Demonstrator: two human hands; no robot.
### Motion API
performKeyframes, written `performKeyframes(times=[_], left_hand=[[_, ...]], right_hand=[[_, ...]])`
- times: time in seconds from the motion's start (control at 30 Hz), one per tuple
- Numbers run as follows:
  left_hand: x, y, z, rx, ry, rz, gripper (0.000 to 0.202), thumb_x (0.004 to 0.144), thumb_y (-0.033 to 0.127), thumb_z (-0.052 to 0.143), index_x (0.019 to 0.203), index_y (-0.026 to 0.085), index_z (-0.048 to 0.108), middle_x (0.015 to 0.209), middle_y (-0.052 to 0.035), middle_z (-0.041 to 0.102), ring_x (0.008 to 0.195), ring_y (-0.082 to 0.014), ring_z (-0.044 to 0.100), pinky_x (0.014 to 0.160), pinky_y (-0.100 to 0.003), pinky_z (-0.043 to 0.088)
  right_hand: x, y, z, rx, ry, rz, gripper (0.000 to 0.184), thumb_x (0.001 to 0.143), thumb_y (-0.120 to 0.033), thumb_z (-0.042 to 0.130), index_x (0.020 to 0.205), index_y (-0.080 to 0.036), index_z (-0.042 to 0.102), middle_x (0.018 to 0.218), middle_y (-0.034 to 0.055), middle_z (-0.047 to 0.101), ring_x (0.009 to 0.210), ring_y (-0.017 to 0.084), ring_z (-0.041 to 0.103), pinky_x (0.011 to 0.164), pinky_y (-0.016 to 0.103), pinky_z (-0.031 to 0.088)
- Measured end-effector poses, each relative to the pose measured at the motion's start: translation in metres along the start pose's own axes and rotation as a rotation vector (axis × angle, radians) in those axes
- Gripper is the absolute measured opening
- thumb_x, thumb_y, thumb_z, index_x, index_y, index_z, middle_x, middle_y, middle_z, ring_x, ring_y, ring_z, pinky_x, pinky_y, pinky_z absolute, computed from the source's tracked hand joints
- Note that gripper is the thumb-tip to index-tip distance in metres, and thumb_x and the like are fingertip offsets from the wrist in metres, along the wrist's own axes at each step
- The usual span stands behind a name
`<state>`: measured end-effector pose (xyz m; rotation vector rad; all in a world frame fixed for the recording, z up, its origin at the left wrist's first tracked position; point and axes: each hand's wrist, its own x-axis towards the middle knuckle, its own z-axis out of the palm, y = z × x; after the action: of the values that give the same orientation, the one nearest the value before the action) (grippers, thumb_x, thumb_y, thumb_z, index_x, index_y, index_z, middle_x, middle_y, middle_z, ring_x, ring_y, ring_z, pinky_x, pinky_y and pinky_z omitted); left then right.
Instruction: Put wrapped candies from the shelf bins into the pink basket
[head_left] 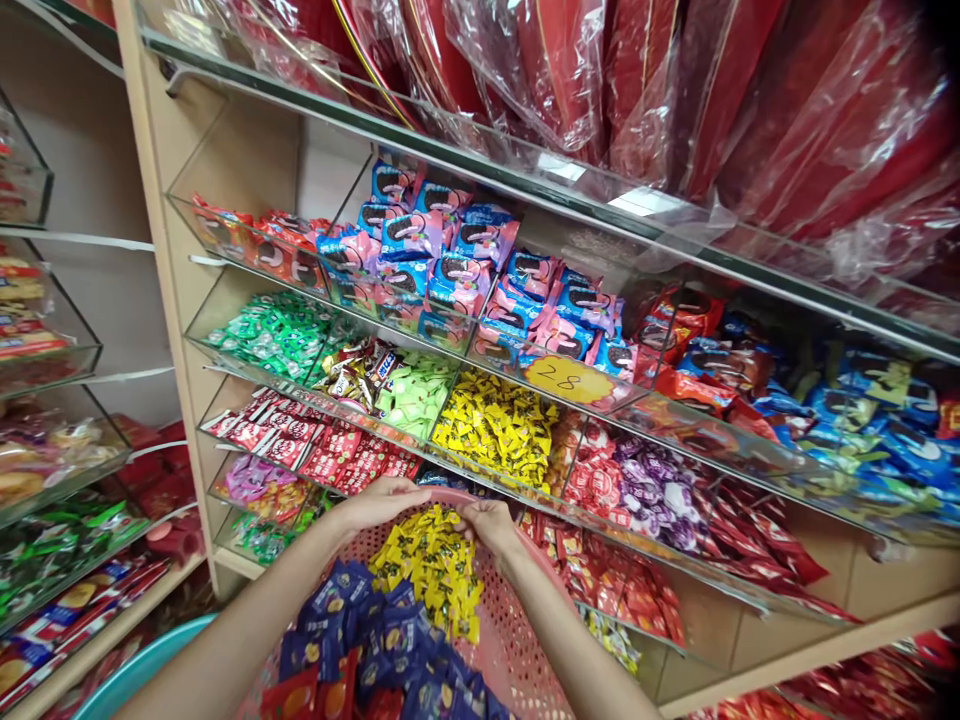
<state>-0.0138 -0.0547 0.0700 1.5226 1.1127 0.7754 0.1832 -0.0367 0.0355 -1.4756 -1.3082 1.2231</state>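
Wooden shelving (163, 240) with clear-fronted bins (487, 476) fills my head view, slanting down to the right and bearing one yellow price tag (568, 379) that reads 28. Below it I see two hands on one pink plastic basket (502, 630): the left hand (386, 502) closes over the far rim, the right hand (487, 522) grips the same rim, a gap between them. Inside I make out three kinds: yellow-wrapped sweets (431, 565) near the rim, too many to count; a pile of navy packets (375, 640) nearer the camera; at least three red packets (292, 695) at the bottom edge. Perforated wall shows between the sweets and the right forearm (570, 640). The far rim sits close under the bins; whether they touch, I cannot tell. One turquoise tub (139, 668) shows beyond the left forearm (247, 630).
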Motion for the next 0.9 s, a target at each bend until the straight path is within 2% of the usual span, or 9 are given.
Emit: performKeyframes(times=[0.1,0.23,0.37,0.53,0.63,0.7,0.83,0.9], left_hand=[[0.000,-0.001,-0.001,0.006,-0.009,0.014,0.046,0.066,0.056,0.050,0.079,0.014,0.061,0.073,0.0006,0.057,0.071,-0.0139,0.048,0.062,-0.021,0.033],[0.000,0.001,-0.002,0.042,-0.013,0.020,0.046,0.066,0.057,0.049,0.079,0.015,0.061,0.074,0.0004,0.057,0.071,-0.0142,0.048,0.062,-0.021,0.033],[0.000,0.002,-0.002,0.039,-0.009,0.003,0.048,0.065,0.058,0.050,0.083,0.016,0.062,0.077,-0.0005,0.059,0.074,-0.0159,0.049,0.064,-0.022,0.034],[-0.001,0.001,-0.003,0.028,-0.001,-0.010,0.049,0.064,0.058,0.050,0.086,0.016,0.062,0.082,-0.0008,0.060,0.079,-0.0177,0.050,0.068,-0.024,0.035],[-0.002,0.004,-0.003,0.018,0.003,-0.026,0.049,0.063,0.058,0.051,0.087,0.017,0.063,0.084,-0.0005,0.061,0.081,-0.0181,0.050,0.070,-0.024,0.034],[-0.003,0.007,-0.002,0.014,-0.001,-0.039,0.047,0.063,0.058,0.051,0.086,0.018,0.063,0.083,0.0002,0.061,0.082,-0.0179,0.050,0.070,-0.024,0.034],[-0.005,0.014,0.000,0.032,-0.007,-0.048,0.047,0.063,0.058,0.051,0.083,0.017,0.063,0.080,0.0000,0.061,0.080,-0.0182,0.051,0.068,-0.024,0.034],[-0.006,0.016,0.000,0.029,-0.015,-0.047,0.047,0.063,0.057,0.052,0.084,0.016,0.063,0.082,-0.0006,0.062,0.081,-0.0185,0.051,0.068,-0.024,0.035]], right_hand=[[0.003,0.001,0.005,-0.009,-0.012,0.079,0.025,0.060,-0.035,0.061,0.047,-0.014,0.058,0.040,0.0012,0.057,0.026,0.004,0.033,0.030,0.017,0.021],[0.001,-0.002,0.011,0.035,-0.023,0.065,0.027,0.059,-0.037,0.063,0.047,-0.014,0.057,0.037,-0.0002,0.054,0.026,0.003,0.031,0.031,0.018,0.018],[-0.001,-0.003,0.016,0.060,-0.027,0.042,0.029,0.057,-0.039,0.065,0.046,-0.014,0.055,0.033,-0.0018,0.049,0.028,0.005,0.033,0.033,0.019,0.022],[-0.003,0.001,0.011,0.067,0.022,-0.089,0.034,0.059,-0.046,0.062,0.050,-0.015,0.052,0.044,-0.0007,0.054,0.033,0.006,0.038,0.036,0.019,0.028],[-0.013,-0.003,0.002,-0.042,0.055,-0.188,0.033,0.061,-0.046,0.060,0.054,-0.015,0.052,0.047,-0.0009,0.055,0.037,0.007,0.040,0.039,0.019,0.029],[-0.026,-0.013,-0.006,-0.199,0.046,-0.264,0.033,0.063,-0.046,0.058,0.053,-0.015,0.053,0.044,-0.0020,0.052,0.038,0.007,0.038,0.039,0.019,0.027],[-0.049,-0.053,-0.025,-0.392,-0.110,-0.362,0.037,0.070,-0.046,0.052,0.052,-0.015,0.055,0.044,-0.0013,0.052,0.038,0.007,0.037,0.040,0.019,0.027],[-0.051,-0.076,-0.036,-0.433,-0.075,-0.428,0.039,0.074,-0.048,0.047,0.055,-0.015,0.056,0.048,-0.0002,0.055,0.040,0.008,0.040,0.042,0.020,0.029]])
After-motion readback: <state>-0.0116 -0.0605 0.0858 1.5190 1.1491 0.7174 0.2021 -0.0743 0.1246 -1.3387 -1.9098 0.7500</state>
